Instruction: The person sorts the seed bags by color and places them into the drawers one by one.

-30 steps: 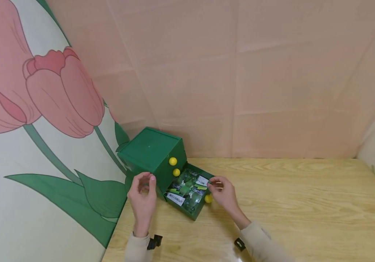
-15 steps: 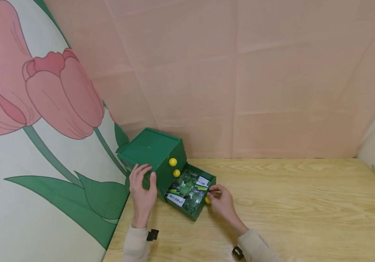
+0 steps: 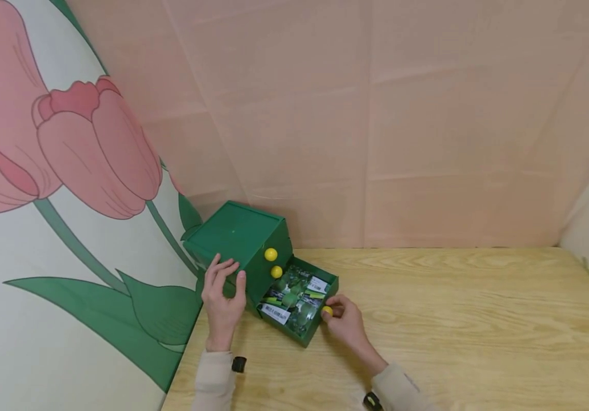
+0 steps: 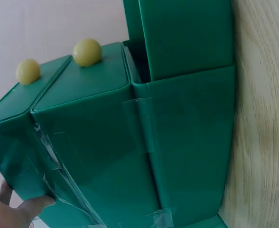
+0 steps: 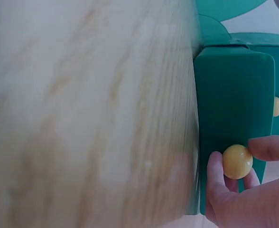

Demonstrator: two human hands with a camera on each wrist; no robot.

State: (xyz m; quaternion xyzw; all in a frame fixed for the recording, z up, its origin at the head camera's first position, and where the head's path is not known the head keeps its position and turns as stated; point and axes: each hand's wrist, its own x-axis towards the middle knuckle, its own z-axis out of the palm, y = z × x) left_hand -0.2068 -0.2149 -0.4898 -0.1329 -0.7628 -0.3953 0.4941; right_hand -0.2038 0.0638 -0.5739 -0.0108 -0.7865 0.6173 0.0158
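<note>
A small green drawer cabinet [image 3: 237, 233] stands on the table with its bottom drawer [image 3: 317, 332] pulled out. Round yellow knobs mark the drawer fronts. My right hand [image 3: 347, 326] is at the open drawer's knob [image 5: 237, 161]; in the right wrist view thumb and fingers pinch it from both sides. Flat packets [image 3: 294, 297] with dark green pictures and white labels lie inside that drawer. My left hand [image 3: 223, 305] rests against the cabinet's near side, fingers extended at the top edge. In the left wrist view its thumb [image 4: 39, 204] lies along the green side wall.
Two shut upper drawers carry the upper knob [image 3: 271, 254] and the middle knob [image 3: 276, 272]. A tulip-patterned wall [image 3: 93, 240] stands close on the left, a pink cloth wall [image 3: 376, 142] behind. The wooden table [image 3: 453, 319] extends to the right.
My right hand has moved down from the drawer's rim to its knob and taken hold of it. My left hand has spread its fingers and come to rest against the cabinet.
</note>
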